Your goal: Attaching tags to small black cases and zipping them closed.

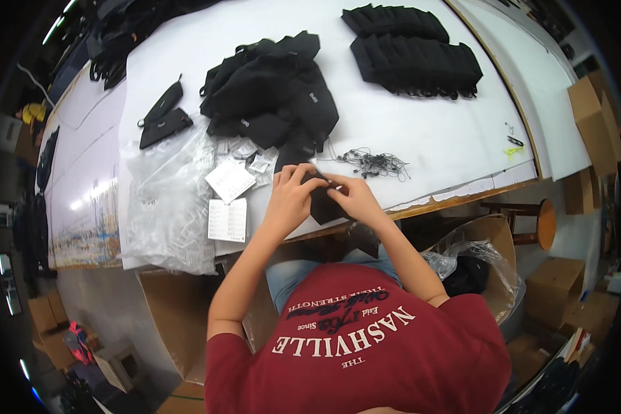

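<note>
Near the table's front edge, my left hand (294,195) grips a folded black fabric piece (322,208), whose exact kind I cannot make out. My right hand (358,198) pinches the same piece along its upper edge, thumb and finger close to the left fingertips. Anything small between those fingertips is hidden. Just beyond my hands lies a heap of black fabric pieces (269,93) with small pale marks. To the right of it sits a tangle of thin black tag strings (374,164). White printed cards (230,181) lie left of my left hand.
A clear plastic bag (169,203) covers the table's left front. Two rows of stacked black pieces (417,65) stand at the far right. Small black thread snips (515,141) lie near the right edge. Below are a plastic-lined carton (493,241) and a wooden stool (545,224).
</note>
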The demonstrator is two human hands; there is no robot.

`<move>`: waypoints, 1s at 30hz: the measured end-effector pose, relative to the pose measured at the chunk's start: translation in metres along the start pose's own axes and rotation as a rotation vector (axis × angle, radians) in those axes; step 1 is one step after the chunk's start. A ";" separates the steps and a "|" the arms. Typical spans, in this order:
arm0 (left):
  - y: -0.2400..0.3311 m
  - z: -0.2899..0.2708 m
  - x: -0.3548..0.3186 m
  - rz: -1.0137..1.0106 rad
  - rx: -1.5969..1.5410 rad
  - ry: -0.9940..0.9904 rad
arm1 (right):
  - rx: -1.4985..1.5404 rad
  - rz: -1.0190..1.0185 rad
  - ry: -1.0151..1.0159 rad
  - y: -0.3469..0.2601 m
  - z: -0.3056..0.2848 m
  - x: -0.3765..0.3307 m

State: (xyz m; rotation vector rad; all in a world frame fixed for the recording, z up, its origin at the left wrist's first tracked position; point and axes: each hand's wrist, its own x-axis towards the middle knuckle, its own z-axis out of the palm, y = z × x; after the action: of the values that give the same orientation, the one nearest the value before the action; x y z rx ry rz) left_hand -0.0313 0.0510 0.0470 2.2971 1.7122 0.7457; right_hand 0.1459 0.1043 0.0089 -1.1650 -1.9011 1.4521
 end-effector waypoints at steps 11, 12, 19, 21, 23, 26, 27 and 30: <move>-0.014 0.011 -0.017 0.141 0.017 0.044 | -0.413 -0.377 0.215 -0.017 -0.005 -0.027; -0.011 0.013 -0.020 0.133 0.010 0.083 | -0.389 -0.374 0.190 -0.015 -0.005 -0.025; -0.004 0.024 -0.027 0.106 0.042 0.140 | -0.251 -0.193 0.170 -0.013 -0.008 -0.027; -0.009 0.029 -0.027 0.129 -0.034 0.049 | -0.293 -0.162 0.169 -0.014 -0.010 -0.028; -0.011 0.032 -0.027 0.162 -0.016 0.044 | -0.270 -0.164 0.191 -0.009 -0.010 -0.028; -0.014 0.033 -0.025 0.179 -0.013 0.021 | -0.252 -0.143 0.179 -0.009 -0.010 -0.029; -0.014 0.032 -0.023 0.161 -0.023 0.007 | -0.252 -0.141 0.187 -0.007 -0.011 -0.028; -0.013 0.032 -0.017 0.170 -0.037 0.023 | -0.247 -0.168 0.192 -0.004 -0.012 -0.028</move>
State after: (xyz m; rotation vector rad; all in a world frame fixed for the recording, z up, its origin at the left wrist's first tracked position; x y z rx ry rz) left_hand -0.0297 0.0440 0.0092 2.4401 1.5125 0.8306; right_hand 0.1688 0.0866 0.0196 -1.1737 -2.0266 1.0019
